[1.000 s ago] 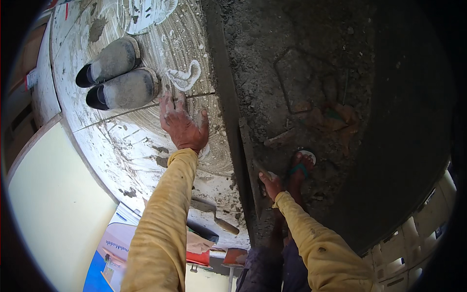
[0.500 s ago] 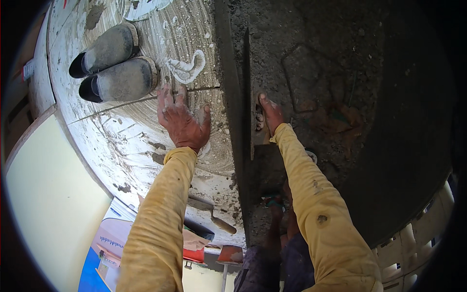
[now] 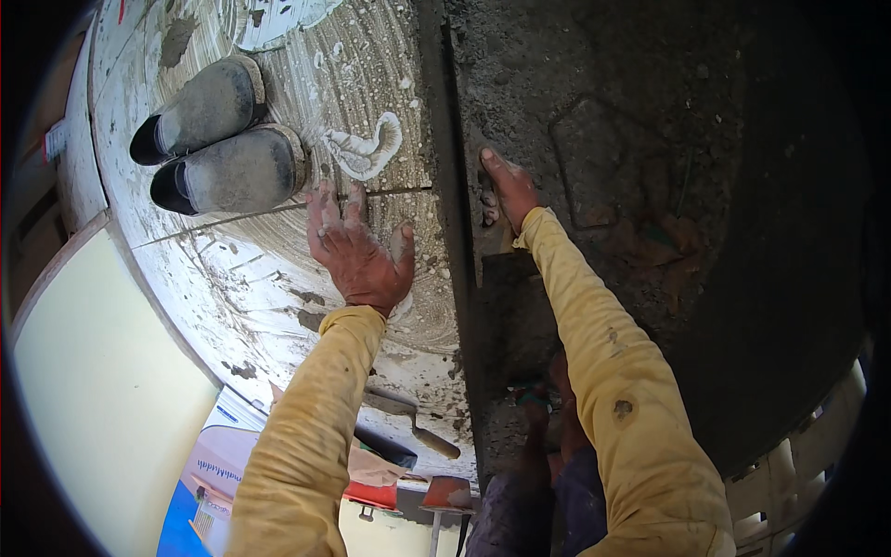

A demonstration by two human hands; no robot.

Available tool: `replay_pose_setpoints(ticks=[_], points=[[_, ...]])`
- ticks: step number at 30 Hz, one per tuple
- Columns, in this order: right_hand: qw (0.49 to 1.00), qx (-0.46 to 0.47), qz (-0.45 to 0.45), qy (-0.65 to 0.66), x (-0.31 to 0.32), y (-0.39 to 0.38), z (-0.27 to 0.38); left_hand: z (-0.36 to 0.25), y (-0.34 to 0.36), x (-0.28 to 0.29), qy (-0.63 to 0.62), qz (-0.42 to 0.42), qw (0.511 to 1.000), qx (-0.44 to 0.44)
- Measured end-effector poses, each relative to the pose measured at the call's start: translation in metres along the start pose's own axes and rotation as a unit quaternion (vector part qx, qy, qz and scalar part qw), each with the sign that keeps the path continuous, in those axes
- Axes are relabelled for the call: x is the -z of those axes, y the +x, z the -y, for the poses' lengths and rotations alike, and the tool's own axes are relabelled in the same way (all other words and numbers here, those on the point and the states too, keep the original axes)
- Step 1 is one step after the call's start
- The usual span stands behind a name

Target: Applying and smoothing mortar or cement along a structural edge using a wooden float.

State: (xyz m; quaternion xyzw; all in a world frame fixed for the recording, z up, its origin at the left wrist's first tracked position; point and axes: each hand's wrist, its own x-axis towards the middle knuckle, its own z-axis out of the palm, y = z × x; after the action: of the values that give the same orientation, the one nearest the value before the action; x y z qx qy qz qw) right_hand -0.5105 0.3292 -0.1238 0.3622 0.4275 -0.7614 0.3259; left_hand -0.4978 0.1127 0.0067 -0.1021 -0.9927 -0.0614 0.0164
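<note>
My left hand (image 3: 357,260) rests palm down with fingers spread on the white, mortar-smeared tiled surface (image 3: 269,269), just beside a pair of grey shoes (image 3: 237,172). Over the edge, my right hand (image 3: 509,190) is closed round a plastering float (image 3: 475,246), which I see nearly edge-on. Its long flat blade stands upright along the dark vertical face (image 3: 445,213) below the tiles. Shadow hides much of the float and its handle.
A pointing trowel (image 3: 413,422) lies on the tiles near my left forearm. Red containers (image 3: 447,492) stand close by at the lower edge. Rough dark ground (image 3: 622,121) with some debris (image 3: 664,241) stretches off to the right. My legs (image 3: 520,501) show below.
The float and my right hand have shifted slightly away from me and left, along the dark face. My left hand stays on the tiles; the whole view has tilted a little.
</note>
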Motion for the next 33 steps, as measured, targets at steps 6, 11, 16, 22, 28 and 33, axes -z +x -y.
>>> replay_pose_setpoints(ticks=[6,11,16,22,28,33], points=[[0.999,0.038,0.012,0.007,-0.019,0.024,0.058,-0.002,0.003,-0.001,-0.002,-0.006,1.0,-0.003],[0.996,0.024,-0.012,-0.085,-0.027,-0.004,0.064,-0.002,0.004,-0.001,-0.006,-0.017,1.0,-0.004],[0.95,0.151,-0.065,-0.265,-0.016,-0.036,0.021,-0.007,0.007,0.001,-0.001,-0.005,1.0,0.004],[0.958,0.143,-0.016,-0.248,-0.025,-0.134,-0.004,0.004,0.001,0.003,-0.005,0.01,1.0,0.004],[0.994,0.007,-0.096,-0.048,-0.008,-0.088,0.016,-0.001,0.005,-0.003,-0.022,0.005,1.0,0.006],[0.998,-0.027,-0.051,-0.029,-0.039,-0.051,0.055,0.002,0.003,0.002,-0.02,0.015,1.0,0.014]])
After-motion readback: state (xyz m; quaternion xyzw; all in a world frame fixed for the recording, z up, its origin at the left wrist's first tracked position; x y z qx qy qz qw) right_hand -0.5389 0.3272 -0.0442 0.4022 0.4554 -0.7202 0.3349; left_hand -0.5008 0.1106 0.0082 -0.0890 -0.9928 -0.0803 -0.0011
